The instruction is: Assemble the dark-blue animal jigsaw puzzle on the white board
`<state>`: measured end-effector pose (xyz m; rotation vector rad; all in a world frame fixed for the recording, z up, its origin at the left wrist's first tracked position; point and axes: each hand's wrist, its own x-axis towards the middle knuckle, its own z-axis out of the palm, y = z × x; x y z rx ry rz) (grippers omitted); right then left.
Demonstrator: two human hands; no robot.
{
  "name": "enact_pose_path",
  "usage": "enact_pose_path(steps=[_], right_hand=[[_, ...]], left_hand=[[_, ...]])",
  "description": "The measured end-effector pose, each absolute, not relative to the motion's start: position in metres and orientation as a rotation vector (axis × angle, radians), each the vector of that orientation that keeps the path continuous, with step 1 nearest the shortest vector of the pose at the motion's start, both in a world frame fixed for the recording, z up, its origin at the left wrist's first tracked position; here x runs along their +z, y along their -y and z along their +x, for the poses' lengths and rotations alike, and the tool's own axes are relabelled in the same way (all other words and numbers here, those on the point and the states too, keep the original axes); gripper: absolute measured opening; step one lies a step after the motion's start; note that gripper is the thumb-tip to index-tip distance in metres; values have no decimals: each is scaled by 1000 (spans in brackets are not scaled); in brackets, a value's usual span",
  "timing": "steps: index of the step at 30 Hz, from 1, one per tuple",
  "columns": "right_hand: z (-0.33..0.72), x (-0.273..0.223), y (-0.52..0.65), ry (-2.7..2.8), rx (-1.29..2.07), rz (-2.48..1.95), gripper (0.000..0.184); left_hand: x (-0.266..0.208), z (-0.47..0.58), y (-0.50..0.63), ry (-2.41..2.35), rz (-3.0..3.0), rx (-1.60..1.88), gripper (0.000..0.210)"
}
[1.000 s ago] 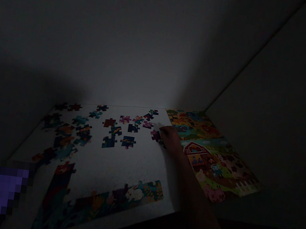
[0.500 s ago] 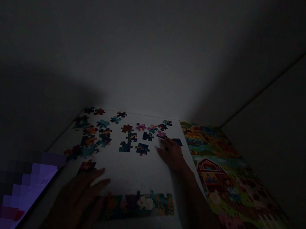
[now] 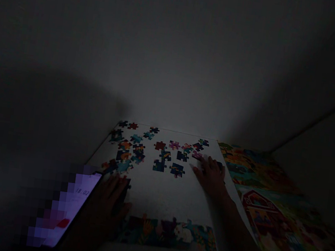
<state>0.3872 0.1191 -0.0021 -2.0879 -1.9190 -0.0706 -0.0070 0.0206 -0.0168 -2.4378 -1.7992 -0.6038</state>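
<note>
My left hand [image 3: 111, 200] lies at the left side of the white board [image 3: 176, 196], fingers stretched out. It partly covers a dark puzzle piece [image 3: 127, 185]. Toward the back right, my right hand [image 3: 212, 177] rests with its fingers apart. Its fingertips are close to a pink puzzle piece [image 3: 197, 155], and a dark blue piece [image 3: 220, 165] shows partly behind them. Several loose pieces lie in the middle, among them a dark blue one [image 3: 177, 170] and a reddish-brown one [image 3: 160, 145]. A joined puzzle strip [image 3: 171, 235] with a white rabbit runs along the near edge.
More loose pieces [image 3: 123, 155] cluster at the board's left. A lit phone [image 3: 78, 204] is beside my left hand. On the right lie colourful farm and animal pictures [image 3: 267, 212]. A pale wall [image 3: 179, 82] rises behind the board. The light is dim.
The view has turned left, so everything sits farther right and more of the phone shows. My left hand has moved forward over the dark piece. My right hand stays near the pink piece.
</note>
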Motion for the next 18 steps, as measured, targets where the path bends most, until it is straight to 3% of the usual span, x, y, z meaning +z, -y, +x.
enact_pose_path(steps=[18], right_hand=[[380,10,-128,2042,101,-1683,46]], left_hand=[[0,0,-12,1825,-2435,-583,54]])
